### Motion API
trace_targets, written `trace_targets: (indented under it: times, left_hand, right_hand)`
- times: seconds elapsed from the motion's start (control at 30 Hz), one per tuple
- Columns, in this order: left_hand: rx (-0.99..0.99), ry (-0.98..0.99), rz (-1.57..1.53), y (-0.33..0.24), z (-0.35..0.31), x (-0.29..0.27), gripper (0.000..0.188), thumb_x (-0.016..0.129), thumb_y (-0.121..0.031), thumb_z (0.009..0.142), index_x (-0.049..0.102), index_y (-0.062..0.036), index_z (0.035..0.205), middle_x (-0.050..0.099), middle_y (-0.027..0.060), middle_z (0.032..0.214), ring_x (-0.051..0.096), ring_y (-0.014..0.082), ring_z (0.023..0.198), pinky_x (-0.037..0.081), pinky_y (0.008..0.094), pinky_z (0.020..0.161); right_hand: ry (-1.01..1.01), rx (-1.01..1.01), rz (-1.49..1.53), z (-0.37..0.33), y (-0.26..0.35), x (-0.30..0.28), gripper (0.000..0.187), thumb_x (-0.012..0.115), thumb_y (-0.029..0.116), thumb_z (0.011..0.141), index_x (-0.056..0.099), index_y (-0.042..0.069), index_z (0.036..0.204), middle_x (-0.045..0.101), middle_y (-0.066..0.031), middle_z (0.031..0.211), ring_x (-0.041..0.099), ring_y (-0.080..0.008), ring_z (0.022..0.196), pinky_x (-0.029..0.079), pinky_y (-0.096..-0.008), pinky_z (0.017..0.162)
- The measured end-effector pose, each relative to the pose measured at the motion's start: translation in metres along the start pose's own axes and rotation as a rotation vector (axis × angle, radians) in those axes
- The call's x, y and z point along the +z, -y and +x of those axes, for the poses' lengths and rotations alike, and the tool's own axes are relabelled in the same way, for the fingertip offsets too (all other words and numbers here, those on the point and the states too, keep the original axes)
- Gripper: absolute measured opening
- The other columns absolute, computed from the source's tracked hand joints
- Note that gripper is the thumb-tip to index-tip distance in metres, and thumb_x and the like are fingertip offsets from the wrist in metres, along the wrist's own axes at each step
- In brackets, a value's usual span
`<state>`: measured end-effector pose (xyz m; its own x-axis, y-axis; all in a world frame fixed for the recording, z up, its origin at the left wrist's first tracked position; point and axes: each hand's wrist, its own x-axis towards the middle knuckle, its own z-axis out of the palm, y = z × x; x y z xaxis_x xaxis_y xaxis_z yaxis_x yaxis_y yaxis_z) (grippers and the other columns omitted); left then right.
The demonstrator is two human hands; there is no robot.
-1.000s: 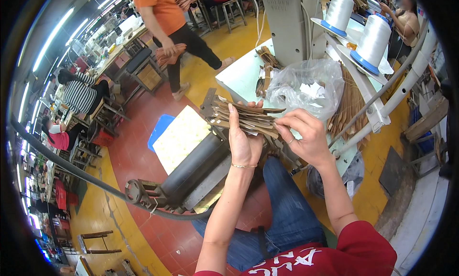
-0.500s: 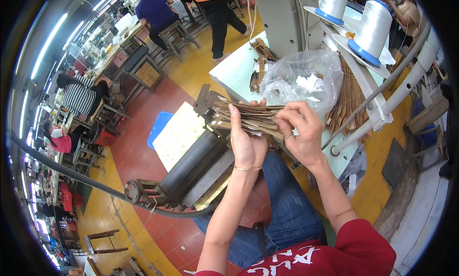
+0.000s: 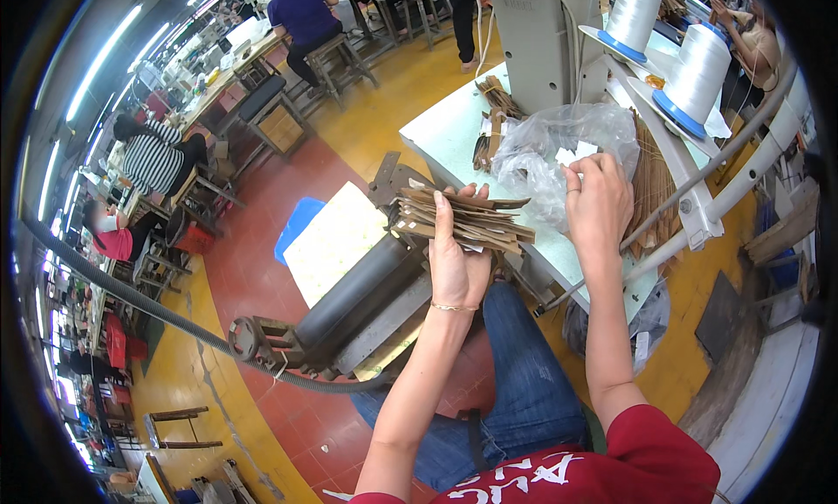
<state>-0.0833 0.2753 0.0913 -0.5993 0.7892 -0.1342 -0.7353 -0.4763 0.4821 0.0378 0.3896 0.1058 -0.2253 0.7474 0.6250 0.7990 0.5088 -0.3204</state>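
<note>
My left hand (image 3: 460,273) grips a thick stack of thin brown strips (image 3: 471,220), thumb across the top and fingers underneath. Small white bits show among the strips' ends. Over the clear plastic bag (image 3: 532,146) on the pale green tabletop, my right hand (image 3: 600,198) is closed, its fingertips at the small white paper slips (image 3: 579,152) lying on the bag. Whether a slip is pinched between those fingers is hidden. Beneath the left hand is a machine with a dark roller (image 3: 362,286).
Bundled brown strips (image 3: 497,120) lie left of the bag, and long brown strips (image 3: 653,190) right of it. White thread cones (image 3: 694,68) stand beyond, near metal bars (image 3: 690,216). A ribbed hose (image 3: 166,325) crosses at left. People sit at benches farther off.
My right hand has left the stack and moved right and up to the white slips on the bag. My left hand still holds the strips. The person in orange has mostly passed out of view.
</note>
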Motion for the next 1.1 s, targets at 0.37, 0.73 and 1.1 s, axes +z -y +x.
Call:
trace_targets:
  times: [0.37,0.73,1.1]
  left_hand:
    - [-0.041,0.126,-0.128,-0.006,-0.007,-0.004,0.032,0.044,-0.039,0.097,0.052,-0.0102,0.109,0.058,0.0080,0.112,0.048,0.0270,0.120,0.038,0.0466,0.102]
    - [-0.008,0.195,-0.043,-0.017,-0.026,-0.010,0.034,0.038,-0.040,0.099,0.051,-0.0115,0.113,0.057,0.0080,0.116,0.044,0.0281,0.124,0.033,0.0468,0.106]
    - [0.003,0.176,-0.014,-0.017,-0.032,-0.009,0.037,0.034,-0.043,0.099,0.041,-0.0126,0.121,0.054,0.0074,0.117,0.043,0.0240,0.124,0.035,0.0454,0.105]
  right_hand:
    - [0.308,-0.408,0.934,-0.031,0.024,-0.047,0.014,0.066,0.001,0.076,0.066,0.002,0.090,0.062,-0.0082,0.076,0.059,-0.0178,0.066,0.046,-0.0297,0.060]
    - [0.441,-0.466,0.756,-0.048,0.024,-0.045,0.020,0.064,-0.001,0.075,0.067,0.002,0.095,0.061,-0.0089,0.076,0.059,-0.0212,0.063,0.047,-0.0310,0.058]
    - [0.226,-0.483,0.689,-0.050,0.030,-0.039,0.020,0.073,0.004,0.066,0.069,0.007,0.086,0.062,-0.0052,0.076,0.059,-0.0212,0.061,0.044,-0.0315,0.056]
